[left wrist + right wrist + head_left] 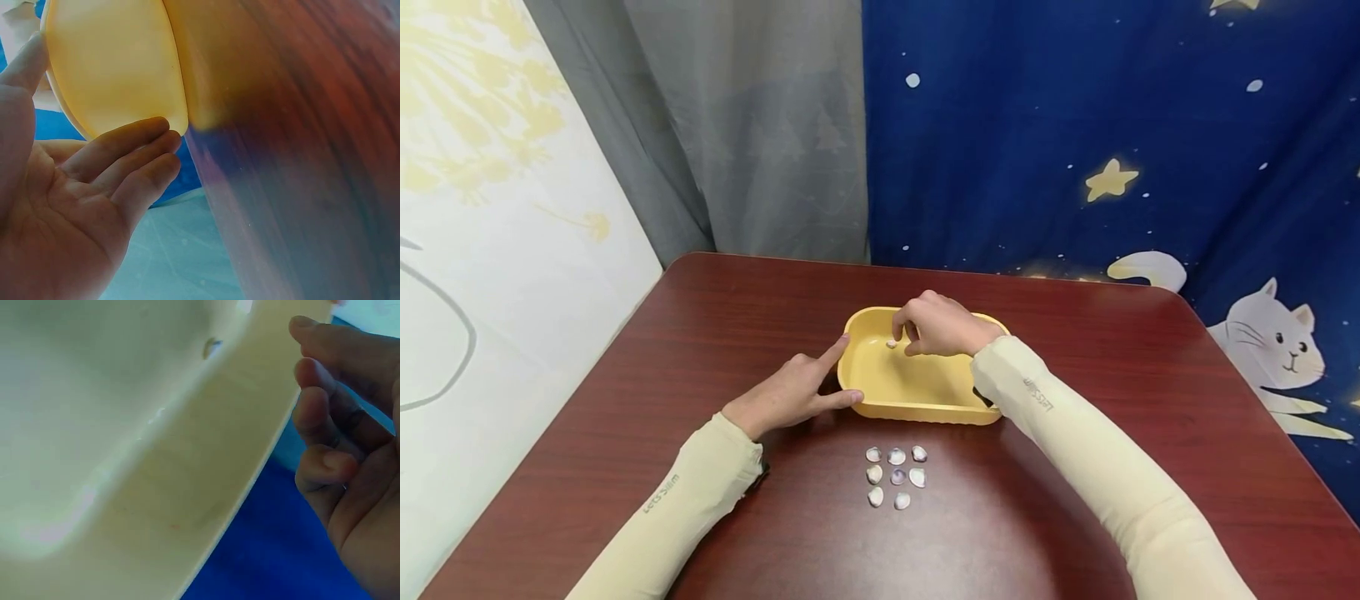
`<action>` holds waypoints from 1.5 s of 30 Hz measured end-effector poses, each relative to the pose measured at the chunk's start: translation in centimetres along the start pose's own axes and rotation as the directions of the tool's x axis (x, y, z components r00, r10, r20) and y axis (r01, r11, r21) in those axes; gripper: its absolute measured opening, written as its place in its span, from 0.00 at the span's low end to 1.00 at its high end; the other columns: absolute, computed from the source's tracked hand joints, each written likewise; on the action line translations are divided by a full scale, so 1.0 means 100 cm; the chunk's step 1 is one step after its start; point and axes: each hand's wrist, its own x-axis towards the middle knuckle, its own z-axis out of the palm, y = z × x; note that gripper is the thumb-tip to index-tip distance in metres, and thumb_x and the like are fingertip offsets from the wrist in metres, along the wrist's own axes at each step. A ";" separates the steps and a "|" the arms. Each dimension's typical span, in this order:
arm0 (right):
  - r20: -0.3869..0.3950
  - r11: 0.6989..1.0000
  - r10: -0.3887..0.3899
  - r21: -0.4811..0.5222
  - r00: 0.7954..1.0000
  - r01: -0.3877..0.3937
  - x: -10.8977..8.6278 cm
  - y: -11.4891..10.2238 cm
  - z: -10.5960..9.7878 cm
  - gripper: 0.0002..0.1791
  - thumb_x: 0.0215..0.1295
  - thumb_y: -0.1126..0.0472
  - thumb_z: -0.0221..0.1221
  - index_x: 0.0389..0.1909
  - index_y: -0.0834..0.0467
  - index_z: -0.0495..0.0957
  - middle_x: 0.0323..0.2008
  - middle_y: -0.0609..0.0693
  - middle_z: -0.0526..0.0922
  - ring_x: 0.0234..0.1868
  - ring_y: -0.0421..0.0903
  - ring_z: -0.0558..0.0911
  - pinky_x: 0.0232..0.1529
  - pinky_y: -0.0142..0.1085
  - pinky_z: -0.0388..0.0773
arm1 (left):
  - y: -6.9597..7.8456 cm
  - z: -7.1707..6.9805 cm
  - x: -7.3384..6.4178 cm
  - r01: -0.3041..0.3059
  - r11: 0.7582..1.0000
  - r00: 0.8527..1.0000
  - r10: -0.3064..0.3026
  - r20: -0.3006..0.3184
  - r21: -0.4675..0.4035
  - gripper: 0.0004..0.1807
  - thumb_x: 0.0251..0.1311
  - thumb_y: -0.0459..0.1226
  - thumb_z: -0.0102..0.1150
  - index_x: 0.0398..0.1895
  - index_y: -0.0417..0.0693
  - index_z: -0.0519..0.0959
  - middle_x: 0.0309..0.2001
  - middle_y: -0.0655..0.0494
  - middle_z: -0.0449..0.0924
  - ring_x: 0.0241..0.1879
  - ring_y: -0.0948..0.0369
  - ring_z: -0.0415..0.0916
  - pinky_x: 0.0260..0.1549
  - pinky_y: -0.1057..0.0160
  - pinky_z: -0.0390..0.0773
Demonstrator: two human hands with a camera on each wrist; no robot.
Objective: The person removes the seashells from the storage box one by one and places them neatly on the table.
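A yellow plastic tub (917, 411) stands on the table, its inside facing up. My left hand (793, 390) is at its left end with fingers spread, the thumb and a fingertip touching the rim; the left wrist view shows this hand (94, 181) against the tub's outer wall (119, 69). Over the tub hangs my right hand (943, 323), its fingers loosely bent and nothing seen between them. One small seashell (891, 343) lies inside the tub, just left of those fingertips. In the right wrist view the hand (350, 419) is apart from that shell (213, 349).
Several small seashells (897, 457) lie in rows on the dark red-brown table (737, 317), in front of the tub. Behind the table hang a grey curtain (782, 125) and a blue curtain (1000, 150) with stars and a cat.
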 end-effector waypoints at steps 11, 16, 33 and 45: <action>0.037 0.991 0.125 -0.041 0.991 -0.124 0.022 0.013 0.023 0.11 0.57 0.62 0.72 0.42 0.54 0.88 0.30 0.47 0.86 0.33 0.42 0.80 0.37 0.35 0.79 | 0.003 -0.001 0.000 0.006 1.000 1.000 -0.006 0.011 0.008 0.54 0.62 0.65 0.58 0.82 0.48 0.48 0.28 0.50 0.77 0.38 0.56 0.77 0.48 0.56 0.80; 0.034 0.985 0.148 -0.092 0.988 -0.144 0.028 0.009 0.033 0.11 0.62 0.62 0.67 0.46 0.53 0.87 0.36 0.48 0.87 0.38 0.45 0.82 0.45 0.40 0.82 | 0.002 -0.001 -0.002 -0.010 1.000 1.000 0.010 0.001 0.002 0.53 0.63 0.63 0.58 0.82 0.48 0.47 0.25 0.53 0.76 0.36 0.57 0.77 0.46 0.56 0.79; 0.009 0.985 0.118 -0.128 0.993 -0.116 0.031 0.010 0.047 0.08 0.63 0.65 0.64 0.25 0.52 0.82 0.26 0.45 0.82 0.30 0.43 0.76 0.32 0.33 0.73 | 0.001 0.000 -0.001 -0.024 1.000 0.999 0.024 -0.022 0.010 0.53 0.63 0.62 0.60 0.81 0.46 0.50 0.34 0.41 0.82 0.37 0.55 0.78 0.46 0.55 0.80; 0.017 0.998 0.059 -0.022 0.998 -0.058 0.023 0.006 0.026 0.04 0.62 0.63 0.67 0.29 0.53 0.88 0.27 0.45 0.85 0.29 0.41 0.77 0.34 0.31 0.76 | 0.002 0.001 -0.001 0.000 1.000 1.000 0.000 0.005 -0.005 0.54 0.62 0.65 0.58 0.81 0.48 0.48 0.25 0.53 0.76 0.36 0.57 0.76 0.47 0.56 0.79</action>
